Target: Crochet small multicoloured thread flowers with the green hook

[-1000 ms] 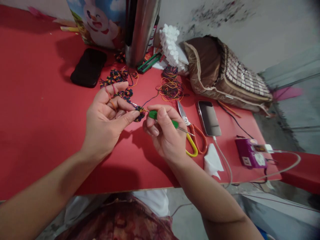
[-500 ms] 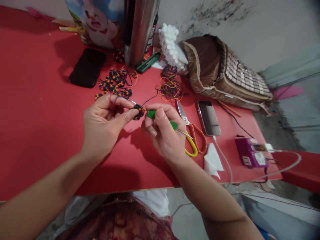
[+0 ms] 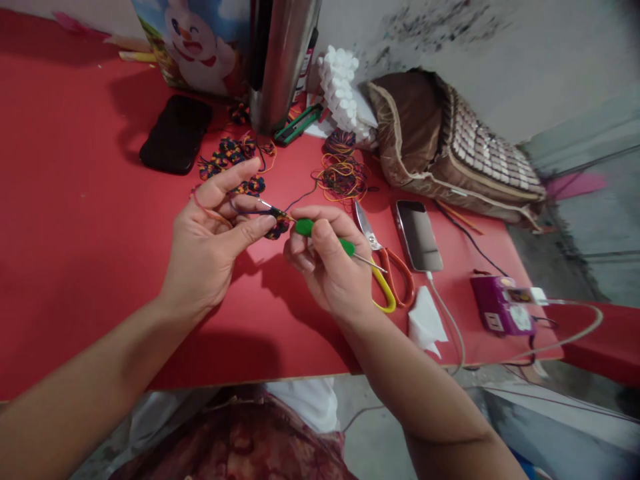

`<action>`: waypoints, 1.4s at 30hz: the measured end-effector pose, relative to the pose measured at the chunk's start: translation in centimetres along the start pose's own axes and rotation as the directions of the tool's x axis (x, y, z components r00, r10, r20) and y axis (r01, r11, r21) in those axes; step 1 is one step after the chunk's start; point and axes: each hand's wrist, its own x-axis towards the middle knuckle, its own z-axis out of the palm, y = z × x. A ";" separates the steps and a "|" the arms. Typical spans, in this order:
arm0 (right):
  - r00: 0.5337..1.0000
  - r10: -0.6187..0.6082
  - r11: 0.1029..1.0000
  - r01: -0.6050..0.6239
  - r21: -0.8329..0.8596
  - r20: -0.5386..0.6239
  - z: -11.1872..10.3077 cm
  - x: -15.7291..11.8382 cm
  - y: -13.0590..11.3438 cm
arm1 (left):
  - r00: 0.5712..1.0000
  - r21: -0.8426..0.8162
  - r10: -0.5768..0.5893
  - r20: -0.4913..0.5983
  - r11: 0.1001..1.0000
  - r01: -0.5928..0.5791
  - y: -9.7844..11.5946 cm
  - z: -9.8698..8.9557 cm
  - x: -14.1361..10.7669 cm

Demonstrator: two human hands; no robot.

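Between the thumb and a finger of my left hand [image 3: 210, 233] is a small dark multicoloured crochet piece [image 3: 278, 227]. Yarn loops around the fingers of that hand, and its index finger is raised. My right hand [image 3: 333, 257] is closed on the green handle of a crochet hook [image 3: 305, 228]. The hook's thin metal tip lies at the top of the crochet piece, pointing left. Dark yarn runs back from the piece to a loose tangle of multicoloured yarn [image 3: 343, 177]. Several similar crochet pieces [image 3: 227, 157] lie on the red table behind my left hand.
Scissors [image 3: 373, 240] with red and yellow handles lie right of my right hand, near a charging phone [image 3: 417, 235] and white tissue [image 3: 427, 323]. A black phone-like object [image 3: 176, 135], metal flask [image 3: 283, 67], green cutter [image 3: 299, 125], brown bag [image 3: 450, 140] and purple box [image 3: 500, 307] stand around.
My left index finger has lifted up and away from the crochet piece, drawing the yarn with it. My right hand and the hook have stayed nearly in place.
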 end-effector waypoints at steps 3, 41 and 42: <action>1.000 0.006 1.000 -0.006 -0.021 -0.006 0.0 0.0 0.0 | 0.999 0.002 -0.040 0.019 0.999 0.040 0.1 -0.1 0.1; 1.000 0.009 0.995 -0.012 0.097 0.028 -0.3 0.1 0.0 | 0.997 -0.001 -0.053 0.050 0.999 0.053 0.0 -0.3 0.4; 1.000 0.001 0.995 -0.003 0.095 0.025 -0.3 0.1 0.0 | 0.997 -0.007 -0.056 0.046 0.998 0.056 0.1 -0.2 0.3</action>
